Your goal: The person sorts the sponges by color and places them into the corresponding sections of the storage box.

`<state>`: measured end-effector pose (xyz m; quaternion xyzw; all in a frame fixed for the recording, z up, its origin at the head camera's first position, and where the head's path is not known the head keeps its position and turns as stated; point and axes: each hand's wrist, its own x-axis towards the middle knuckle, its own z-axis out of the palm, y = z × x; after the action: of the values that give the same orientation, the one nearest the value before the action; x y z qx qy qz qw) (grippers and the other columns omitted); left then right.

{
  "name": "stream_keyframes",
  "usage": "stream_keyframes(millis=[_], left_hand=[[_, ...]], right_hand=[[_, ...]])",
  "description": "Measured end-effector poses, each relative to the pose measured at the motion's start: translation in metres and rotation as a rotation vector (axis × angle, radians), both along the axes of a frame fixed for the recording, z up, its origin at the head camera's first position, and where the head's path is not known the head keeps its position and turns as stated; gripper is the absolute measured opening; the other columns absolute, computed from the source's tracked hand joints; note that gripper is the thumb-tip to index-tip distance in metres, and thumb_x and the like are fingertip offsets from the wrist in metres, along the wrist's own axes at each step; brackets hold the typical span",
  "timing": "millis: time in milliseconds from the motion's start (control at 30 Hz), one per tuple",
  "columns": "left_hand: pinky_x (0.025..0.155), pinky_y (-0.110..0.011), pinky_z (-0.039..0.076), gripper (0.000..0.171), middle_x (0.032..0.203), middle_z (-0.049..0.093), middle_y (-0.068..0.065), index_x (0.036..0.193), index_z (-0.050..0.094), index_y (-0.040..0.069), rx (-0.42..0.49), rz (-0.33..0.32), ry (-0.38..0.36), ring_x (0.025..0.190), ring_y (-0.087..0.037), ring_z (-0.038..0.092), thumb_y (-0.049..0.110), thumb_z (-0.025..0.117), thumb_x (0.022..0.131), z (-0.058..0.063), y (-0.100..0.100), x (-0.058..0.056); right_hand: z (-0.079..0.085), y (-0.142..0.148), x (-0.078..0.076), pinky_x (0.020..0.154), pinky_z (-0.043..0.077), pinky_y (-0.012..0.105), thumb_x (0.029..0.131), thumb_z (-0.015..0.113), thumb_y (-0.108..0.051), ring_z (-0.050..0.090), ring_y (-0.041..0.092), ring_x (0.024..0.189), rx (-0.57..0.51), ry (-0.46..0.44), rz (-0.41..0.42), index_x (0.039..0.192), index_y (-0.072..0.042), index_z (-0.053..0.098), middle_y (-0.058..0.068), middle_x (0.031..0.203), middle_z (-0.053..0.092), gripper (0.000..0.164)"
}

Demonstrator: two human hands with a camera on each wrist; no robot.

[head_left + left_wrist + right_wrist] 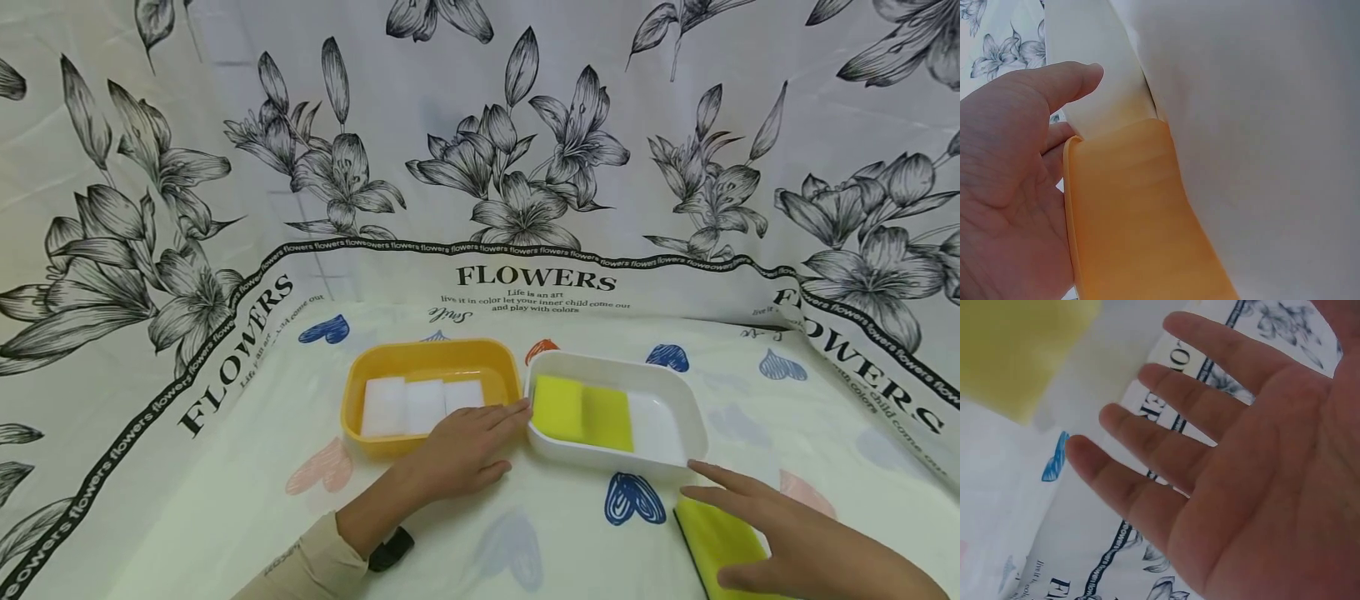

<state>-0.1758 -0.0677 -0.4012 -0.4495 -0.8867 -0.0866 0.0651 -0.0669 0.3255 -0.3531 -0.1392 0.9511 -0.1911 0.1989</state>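
Note:
My left hand [468, 446] reaches across the near right corner of a yellow-orange tray [352, 392], fingers extended, fingertips right at the left rim of a white tray [667, 425]. In the left wrist view its palm lies along the orange tray's wall [1135, 212], thumb apart. Inside the orange tray lie white sponge blocks [384, 408], partly hidden by that hand. Two yellow sponges [558, 408] overlap at the white tray's left. Over another yellow sponge [716, 542] with a dark edge, my right hand [806, 533] spreads its fingers; its fingers [1141, 469] look straight and hold nothing.
A pale cloth with printed hearts [633, 498] covers the table. White curtain-like fabric with black flower prints [517, 192] rises behind and on both sides. A black watch-like band [392, 550] shows at the left wrist, beside the beige sleeve [315, 562].

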Motion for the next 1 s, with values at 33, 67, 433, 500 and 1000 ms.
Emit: stream_keyframes(millis=[33, 67, 433, 500, 1000], left_hand=[[0.11, -0.041, 0.039, 0.074, 0.162, 0.032, 0.0, 0.158, 0.032, 0.012, 0.002, -0.001, 0.003, 0.14, -0.02, 0.041, 0.032, 0.067, 0.097, 0.0, 0.0, 0.0], [0.11, -0.041, 0.039, 0.073, 0.162, 0.032, 0.0, 0.158, 0.032, 0.012, 0.004, -0.002, 0.007, 0.14, -0.02, 0.042, 0.032, 0.067, 0.097, -0.001, 0.0, 0.0], [0.107, -0.041, 0.042, 0.073, 0.16, 0.035, -0.002, 0.156, 0.035, 0.009, 0.021, -0.021, 0.042, 0.136, -0.022, 0.046, 0.031, 0.069, 0.096, 0.0, -0.002, 0.001], [0.107, -0.041, 0.042, 0.072, 0.16, 0.035, -0.002, 0.156, 0.036, 0.009, 0.023, -0.021, 0.041, 0.136, -0.022, 0.046, 0.031, 0.069, 0.095, 0.001, -0.002, 0.001], [0.11, -0.041, 0.038, 0.073, 0.162, 0.031, 0.001, 0.158, 0.031, 0.012, 0.01, -0.001, -0.006, 0.141, -0.02, 0.04, 0.033, 0.067, 0.097, 0.001, -0.001, 0.0]], right_hand=[[-0.003, 0.001, 0.003, 0.087, 0.049, 0.065, 0.072, 0.083, -0.056, 0.036, 0.053, 0.135, -0.014, -0.03, -0.009, 0.145, -0.031, 0.054, 0.012, 0.162, 0.026, 0.083], [-0.006, 0.002, 0.005, 0.085, 0.052, 0.061, 0.071, 0.084, -0.053, 0.03, 0.057, 0.136, -0.045, -0.054, -0.016, 0.145, -0.03, 0.053, 0.013, 0.164, 0.022, 0.083], [-0.038, 0.013, 0.016, 0.083, 0.053, 0.06, 0.076, 0.076, -0.063, 0.027, 0.064, 0.131, -0.033, 0.069, 0.21, 0.15, -0.031, 0.046, 0.022, 0.156, 0.034, 0.087], [-0.039, 0.013, 0.015, 0.085, 0.051, 0.065, 0.076, 0.076, -0.064, 0.025, 0.064, 0.133, -0.015, 0.025, 0.2, 0.151, -0.031, 0.046, 0.021, 0.157, 0.034, 0.087], [-0.025, 0.006, -0.005, 0.087, 0.04, 0.078, 0.071, 0.089, -0.024, 0.017, 0.068, 0.134, -0.061, -0.111, 0.114, 0.141, -0.033, 0.059, 0.024, 0.158, 0.031, 0.077]])
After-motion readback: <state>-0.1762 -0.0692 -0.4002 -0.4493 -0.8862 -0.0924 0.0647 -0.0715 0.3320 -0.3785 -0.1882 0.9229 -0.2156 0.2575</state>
